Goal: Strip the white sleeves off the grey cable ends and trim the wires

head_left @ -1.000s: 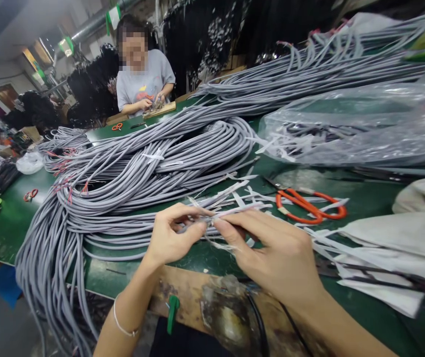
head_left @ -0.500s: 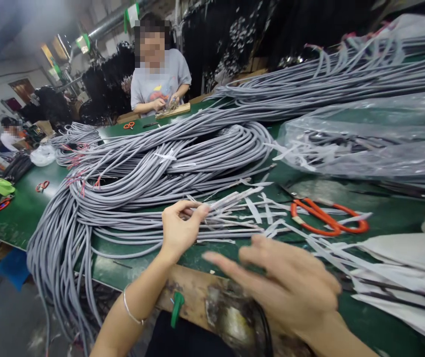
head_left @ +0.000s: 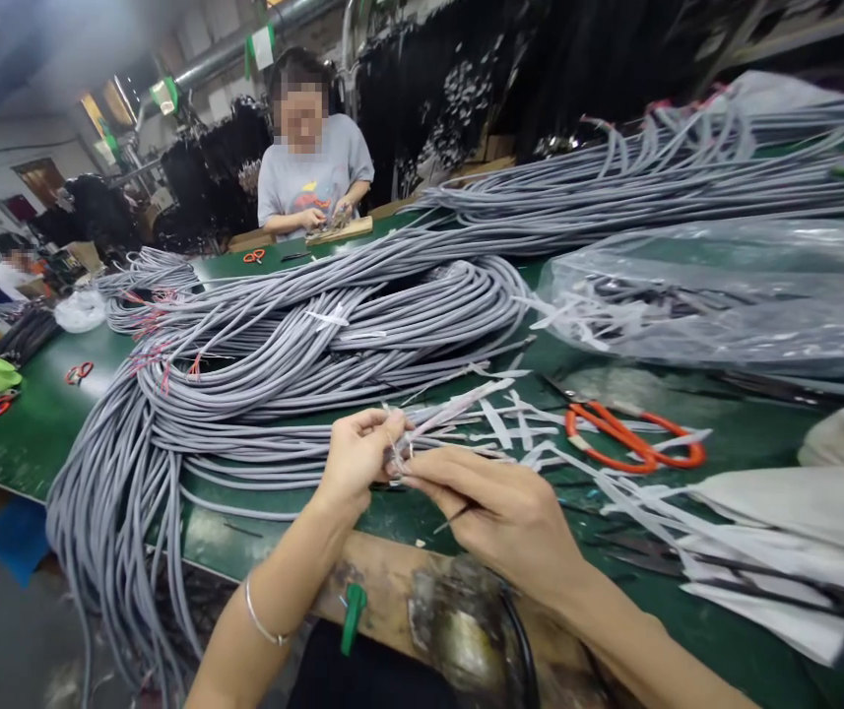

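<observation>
My left hand [head_left: 358, 461] is closed in a pinch on a cable end [head_left: 458, 404], whose pale, pinkish stripped part points right. My right hand [head_left: 514, 512] meets it, thumb and fingers pinched on thin, shiny, whitish wrapping [head_left: 398, 455] at the cable. A thin dark sliver shows under the right fingers; its kind is unclear. Behind the hands lie many grey cables [head_left: 244, 433] with stripped ends. White strips [head_left: 495, 425] lie just to the right of the cable ends, near orange-handled scissors [head_left: 632, 438].
Coiled grey cables [head_left: 422, 305] cover the green table [head_left: 274, 547]. A clear plastic bag [head_left: 746, 340], black-handled pliers [head_left: 753, 571] and white cloth [head_left: 783, 492] lie at right. A metal fixture [head_left: 466, 630] on a wooden board stands at the near edge. A co-worker [head_left: 314, 167] works opposite.
My right hand, earlier apart with the index finger stretched out, has moved left to my left hand and pinched the wrapping. The left hand keeps its grip on the cable.
</observation>
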### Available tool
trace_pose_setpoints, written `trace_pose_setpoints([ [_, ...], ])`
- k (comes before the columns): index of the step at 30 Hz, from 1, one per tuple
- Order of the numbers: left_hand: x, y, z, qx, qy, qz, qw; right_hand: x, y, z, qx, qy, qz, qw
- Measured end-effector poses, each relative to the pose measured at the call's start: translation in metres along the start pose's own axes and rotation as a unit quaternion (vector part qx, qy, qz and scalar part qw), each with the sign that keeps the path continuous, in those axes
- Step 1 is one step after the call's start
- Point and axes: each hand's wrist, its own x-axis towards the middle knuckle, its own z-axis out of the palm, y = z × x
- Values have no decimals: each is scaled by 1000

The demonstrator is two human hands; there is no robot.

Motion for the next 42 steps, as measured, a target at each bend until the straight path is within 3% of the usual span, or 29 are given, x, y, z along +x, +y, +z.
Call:
trace_pose_setpoints([
  [5, 5, 4, -4, -65, -15, -83, 994, 4, 0, 1, 63, -22, 2, 998],
  [10, 14, 8, -14, -98, 23, -81, 992, -2, -3, 6, 88, -77, 6, 993],
  [13, 13, 12, -16, -109, 19, -87, 990, -5, 0, 7, 35, -57, 6, 998],
  [16, 8, 14, -15, -128, 9, -29, 991, -7, 1, 11, -38, -46, -17, 998],
  [19, 5, 14, -14, -128, 2, 30, 991, -10, -7, 15, -79, -79, -63, 992],
  [22, 6, 13, -13, -125, 18, 45, 991, -10, -18, 15, -32, -143, -135, 980],
  [23, 7, 13, -14, -126, 23, 51, 990, -8, -20, 13, -7, -138, -140, 980],
  [24, 8, 13, -14, -125, 23, 54, 990, -7, -20, 10, 12, -107, -118, 987],
  [26, 8, 12, -15, -119, 1, 41, 992, -2, -16, 3, 25, 21, 22, 999],
  [28, 8, 10, -16, -105, -41, 5, 994, 3, -9, -3, 52, 127, 197, 971],
  [29, 8, 9, -15, -95, -64, -17, 993, 5, -5, -5, 84, 140, 261, 951],
  [31, 8, 5, -14, -73, -103, -60, 990, 8, 2, -6, 173, 94, 315, 928],
  [34, 8, 1, -12, -38, -146, -129, 980, 8, 5, -1, 254, -1, 314, 915],
  [36, 9, 1, -10, -38, -141, -158, 977, 6, 6, 4, 263, -25, 321, 910],
  [38, 9, 1, -10, -60, -107, -146, 982, 4, 6, 8, 259, -35, 347, 900],
  [42, 6, 4, -9, -112, -53, -52, 991, 3, 6, 10, 260, -30, 381, 887],
])
